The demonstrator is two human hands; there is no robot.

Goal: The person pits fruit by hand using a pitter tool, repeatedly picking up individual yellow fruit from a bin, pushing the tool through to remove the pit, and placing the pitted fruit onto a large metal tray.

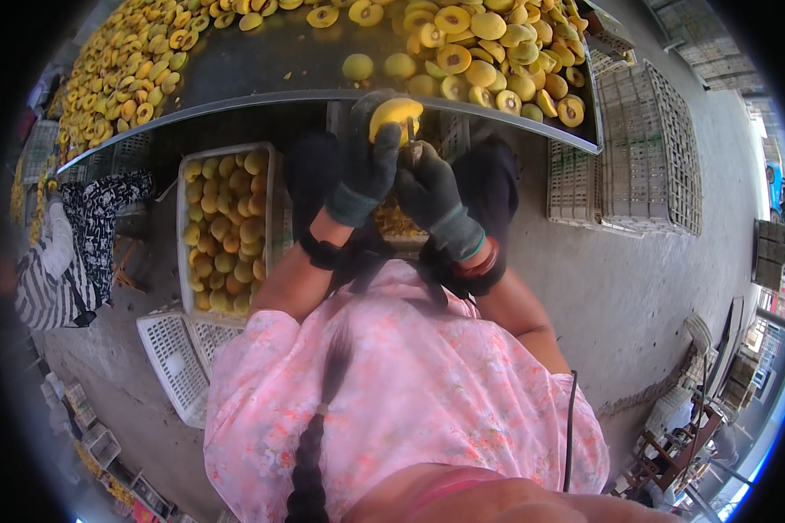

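Note:
My left hand [366, 157], in a dark knit glove, grips a yellow peach [392, 116] just at the front edge of the metal-rimmed table [255, 68]. My right hand [428, 186], gloved the same way, is closed around the handle of a small knife-like tool [412, 134]. Its narrow blade is upright against the right side of the peach; how deep it sits cannot be made out. Ahead of my hands, whole and halved peaches [487, 55] are heaped on the table, some halves showing their pits. Yellow scraps [396, 219] lie below my hands, between my legs.
A plastic crate [181, 216] full of peaches stands left of my legs, with a white slatted crate [170, 366] behind it. More halves [124, 72] cover the table's left end. Stacked crates [654, 150] stand at right. A person in striped clothing [55, 281] sits at far left.

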